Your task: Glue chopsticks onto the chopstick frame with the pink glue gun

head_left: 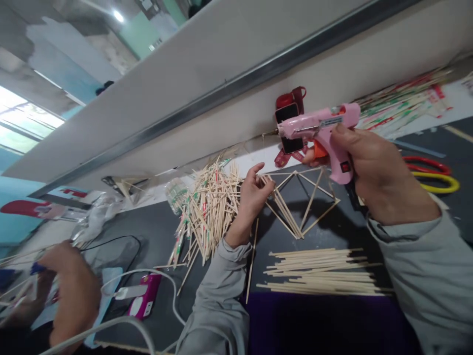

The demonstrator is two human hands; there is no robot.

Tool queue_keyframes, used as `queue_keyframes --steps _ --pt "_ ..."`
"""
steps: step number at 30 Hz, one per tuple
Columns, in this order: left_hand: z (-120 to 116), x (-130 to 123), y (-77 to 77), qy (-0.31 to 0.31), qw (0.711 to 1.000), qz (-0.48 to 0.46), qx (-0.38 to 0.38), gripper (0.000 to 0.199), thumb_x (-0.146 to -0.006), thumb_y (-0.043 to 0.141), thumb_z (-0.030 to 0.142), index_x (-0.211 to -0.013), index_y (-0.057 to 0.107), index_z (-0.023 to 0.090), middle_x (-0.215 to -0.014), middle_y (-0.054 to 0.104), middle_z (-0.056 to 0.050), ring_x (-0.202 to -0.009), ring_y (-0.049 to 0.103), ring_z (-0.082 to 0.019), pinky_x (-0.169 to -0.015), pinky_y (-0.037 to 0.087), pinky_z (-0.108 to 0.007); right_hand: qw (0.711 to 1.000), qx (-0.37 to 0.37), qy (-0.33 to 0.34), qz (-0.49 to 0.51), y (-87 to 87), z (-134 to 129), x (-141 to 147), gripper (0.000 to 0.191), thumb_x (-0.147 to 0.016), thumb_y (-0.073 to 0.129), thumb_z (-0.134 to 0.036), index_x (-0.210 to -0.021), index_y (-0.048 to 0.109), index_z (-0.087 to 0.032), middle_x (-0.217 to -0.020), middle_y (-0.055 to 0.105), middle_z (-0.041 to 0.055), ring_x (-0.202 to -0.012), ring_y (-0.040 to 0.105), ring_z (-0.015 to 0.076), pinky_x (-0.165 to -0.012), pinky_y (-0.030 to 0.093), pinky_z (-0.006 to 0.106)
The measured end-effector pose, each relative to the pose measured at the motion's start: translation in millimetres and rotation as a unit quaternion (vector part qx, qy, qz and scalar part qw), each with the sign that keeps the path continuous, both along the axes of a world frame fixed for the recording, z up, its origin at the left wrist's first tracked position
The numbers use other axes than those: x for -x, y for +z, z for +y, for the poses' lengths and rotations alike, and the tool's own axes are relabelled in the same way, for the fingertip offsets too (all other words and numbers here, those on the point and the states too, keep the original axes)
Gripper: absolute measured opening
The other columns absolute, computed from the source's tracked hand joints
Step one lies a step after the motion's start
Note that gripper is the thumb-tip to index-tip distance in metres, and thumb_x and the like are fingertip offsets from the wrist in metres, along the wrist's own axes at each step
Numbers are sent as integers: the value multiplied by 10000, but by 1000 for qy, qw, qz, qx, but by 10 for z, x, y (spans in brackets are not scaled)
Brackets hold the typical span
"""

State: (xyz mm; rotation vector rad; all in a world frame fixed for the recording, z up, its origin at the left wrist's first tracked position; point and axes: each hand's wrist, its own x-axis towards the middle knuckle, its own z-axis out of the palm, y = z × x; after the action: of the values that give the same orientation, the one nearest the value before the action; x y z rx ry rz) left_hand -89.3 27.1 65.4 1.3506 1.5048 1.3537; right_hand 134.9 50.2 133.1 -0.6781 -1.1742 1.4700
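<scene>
My right hand [388, 170] is wrapped around the handle of a pink hot glue gun [314, 123], a finger at its orange trigger. The nozzle points left, and a thin strand of glue hangs from its tip. My left hand [254, 191] pinches the upper left corner of a frame of thin wooden sticks [308, 217], with thumb and fingers closed on it. Triangles make up this frame, which rests on the dark table below the gun. In front of it lies a loose row of wooden sticks [321, 271].
A large heap of sticks [214, 202] lies left of my left arm. Scissors with red and yellow handles [439, 180] are at the right. A magenta device [146, 298] with a white cable sits at lower left, near another person's arm [74, 291]. A white partition [207, 64] stands behind.
</scene>
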Motion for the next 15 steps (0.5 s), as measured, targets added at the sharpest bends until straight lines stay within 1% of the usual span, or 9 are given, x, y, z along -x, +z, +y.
queue_keyframes --steps 2,3,5,8,11,13,15 --pt "4 18 -2 -1 1000 12 -4 662 -682 738 241 -1311 550 158 -692 618 50 -585 547 -105 -618 436 -250 999 -13 -18 36 -4 29 -42 362 -955 569 -500 -878 739 -190 -797 748 45 -724 711 155 -725 575 289" --pt "6 24 2 -3 1000 17 -1 672 -684 741 255 -1320 548 159 -693 620 47 -591 553 -111 -624 440 -253 999 -13 -30 44 -1 42 -69 372 -955 566 -508 -867 735 -189 -790 745 40 -704 708 149 -727 581 290" --pt "10 30 19 -4 1000 19 4 683 -681 746 273 -1326 550 162 -709 633 38 -612 574 -121 -641 450 -258 997 0 -55 49 14 64 -133 387 -962 551 -515 -863 726 -184 -779 739 36 -667 696 133 -708 583 277" --pt "16 19 55 -7 1000 13 6 704 -670 760 281 -1328 544 157 -723 639 34 -624 581 -125 -646 447 -254 995 30 -88 43 30 73 -270 350 -991 520 -447 -886 711 -173 -760 728 28 -623 672 108 -666 573 245" --pt "21 -9 80 -6 1000 9 4 699 -656 764 274 -1311 554 153 -712 630 36 -614 565 -126 -629 438 -254 989 68 -131 16 -5 41 -495 299 -996 527 -379 -906 709 -158 -784 724 27 -591 644 88 -601 540 211" --pt "27 -26 81 -8 1000 0 -1 697 -640 767 260 -1297 561 153 -727 639 31 -631 570 -130 -646 451 -261 981 97 -165 -18 -69 -8 -699 295 -995 536 -380 -913 706 -153 -760 704 22 -576 629 86 -575 518 205" --pt "36 -34 70 -9 1000 -5 -10 696 -626 770 247 -1286 568 154 -743 647 27 -650 578 -132 -667 464 -267 968 126 -205 -71 -162 -81 -922 291 -996 537 -373 -909 701 -150 -716 676 20 -559 616 87 -553 496 200"
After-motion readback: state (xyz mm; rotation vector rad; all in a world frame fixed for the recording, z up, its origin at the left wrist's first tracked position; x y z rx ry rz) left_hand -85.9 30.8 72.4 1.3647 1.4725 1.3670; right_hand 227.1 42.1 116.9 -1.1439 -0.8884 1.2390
